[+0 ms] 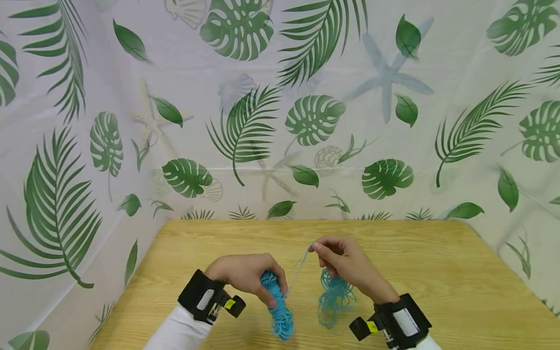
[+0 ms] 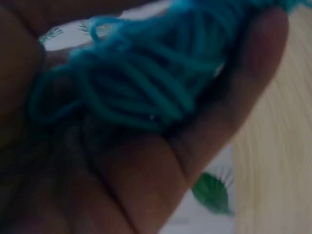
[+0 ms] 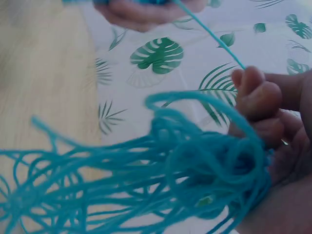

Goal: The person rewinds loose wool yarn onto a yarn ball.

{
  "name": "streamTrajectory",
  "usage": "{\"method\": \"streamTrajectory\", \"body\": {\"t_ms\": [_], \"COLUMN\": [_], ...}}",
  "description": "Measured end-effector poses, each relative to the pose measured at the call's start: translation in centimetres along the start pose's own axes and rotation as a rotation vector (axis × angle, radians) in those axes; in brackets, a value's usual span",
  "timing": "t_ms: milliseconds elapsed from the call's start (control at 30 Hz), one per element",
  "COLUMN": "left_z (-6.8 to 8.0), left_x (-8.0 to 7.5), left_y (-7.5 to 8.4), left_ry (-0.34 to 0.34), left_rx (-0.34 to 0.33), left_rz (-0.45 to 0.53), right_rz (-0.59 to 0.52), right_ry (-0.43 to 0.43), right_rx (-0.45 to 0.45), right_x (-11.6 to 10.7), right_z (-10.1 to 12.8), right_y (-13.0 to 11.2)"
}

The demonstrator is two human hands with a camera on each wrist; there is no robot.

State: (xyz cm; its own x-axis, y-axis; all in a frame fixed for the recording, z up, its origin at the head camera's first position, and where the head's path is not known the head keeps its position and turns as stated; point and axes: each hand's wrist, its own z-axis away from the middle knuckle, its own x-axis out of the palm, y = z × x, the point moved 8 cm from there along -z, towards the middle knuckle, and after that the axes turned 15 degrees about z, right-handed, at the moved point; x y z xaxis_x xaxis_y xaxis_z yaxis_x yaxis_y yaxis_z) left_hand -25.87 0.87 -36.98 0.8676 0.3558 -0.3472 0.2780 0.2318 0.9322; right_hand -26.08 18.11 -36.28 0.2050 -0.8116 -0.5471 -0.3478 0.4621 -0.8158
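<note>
- Leaf-print backdrop [image 1: 306, 97] is hung behind and to both sides of the wooden table [image 1: 437, 272]; palm, monstera and starfish motifs are printed on it.
- Table is seen as light wood grain, bare across its far half.
- Left hand [image 1: 247, 274] is held low over the near table edge, knuckles up, fingers curled down; a black wrist mount [image 1: 205, 297] is strapped behind it.
- Right hand [image 1: 347, 265] is raised slightly higher, just right of the left; a second black wrist mount [image 1: 400, 323] is worn.
- Wound teal yarn bundle [image 1: 276, 304] is clamped in the left fingers [image 2: 243, 83], thumb and fingers closed around it; its lower end hangs below the hand.
- Loose teal yarn tangle [image 1: 334, 296] is gripped in the right palm, curled fingers [image 3: 258, 97] closed over it, loops hanging toward the table.
- Single yarn strand [image 1: 299, 265] is pinched at the right fingertips and runs taut down to the left hand's bundle.
</note>
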Motion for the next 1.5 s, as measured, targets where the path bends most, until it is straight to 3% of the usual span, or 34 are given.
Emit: {"method": "streamTrajectory", "body": {"t_ms": [67,133,233,300,333,400,467,567,667,767,867,967,1067,1100,1200,1300,1400,1500], "left_z": [0.1,0.5,0.8,1.2,1.4,2.0,2.6,3.3,4.0,4.5,4.2,3.0,1.6,1.3,0.9,1.0,1.2,1.1], "left_x": [0.6,0.0,-2.0,-3.5,-4.2,-5.2,-5.8,-6.3,-6.4,-6.6,-6.6,-6.3,-4.9,-4.3,-2.4,-1.5,-2.1,-3.6], "left_y": [1.4,2.7,3.6,3.4,3.2,2.7,2.3,1.9,1.1,0.1,-0.8,-1.9,-2.7,-2.8,-2.0,-0.5,0.9,1.3], "left_ry": [-0.059,0.01,0.285,0.551,0.686,0.922,1.093,1.226,1.274,1.274,1.18,0.937,0.607,0.5,0.246,0.141,0.2,0.414], "left_rx": [0.131,0.28,0.46,0.528,0.545,0.543,0.515,0.502,0.509,0.451,0.292,0.09,-0.011,-0.012,0.054,0.197,0.369,0.49], "left_rz": [0.238,0.473,0.735,0.777,0.746,0.586,0.322,-0.096,-0.366,-0.49,-0.538,-0.471,-0.26,-0.161,0.138,0.411,0.679,0.888], "right_rz": [-0.006,0.009,0.037,0.057,0.055,0.047,0.025,-0.006,-0.005,0.022,0.038,0.03,0.022,0.021,0.015,0.02,0.047,0.079], "right_ry": [0.077,0.119,0.05,-0.056,-0.113,-0.205,-0.259,-0.279,-0.268,-0.244,-0.191,-0.085,0.069,0.118,0.23,0.251,0.18,0.049], "right_rx": [0.006,0.011,0.015,-0.009,-0.015,-0.039,-0.054,-0.057,-0.053,-0.046,-0.022,0.015,0.041,0.048,0.057,0.036,-0.018,-0.065], "right_x": [-0.5,-0.4,1.4,3.3,4.2,5.7,6.4,6.2,5.1,3.8,2.6,1.3,-0.2,-0.6,-1.3,-0.8,1.0,3.4], "right_z": [-0.5,-0.8,-0.9,-0.6,-0.3,0.4,1.0,1.7,2.0,2.2,2.0,1.4,0.4,0.0,-0.8,-1.2,-1.3,-1.0], "right_y": [0.1,0.4,1.0,0.9,0.8,0.2,-0.4,-0.9,-1.0,-0.8,-0.5,-0.3,0.0,0.2,0.9,1.6,1.7,1.1]}}
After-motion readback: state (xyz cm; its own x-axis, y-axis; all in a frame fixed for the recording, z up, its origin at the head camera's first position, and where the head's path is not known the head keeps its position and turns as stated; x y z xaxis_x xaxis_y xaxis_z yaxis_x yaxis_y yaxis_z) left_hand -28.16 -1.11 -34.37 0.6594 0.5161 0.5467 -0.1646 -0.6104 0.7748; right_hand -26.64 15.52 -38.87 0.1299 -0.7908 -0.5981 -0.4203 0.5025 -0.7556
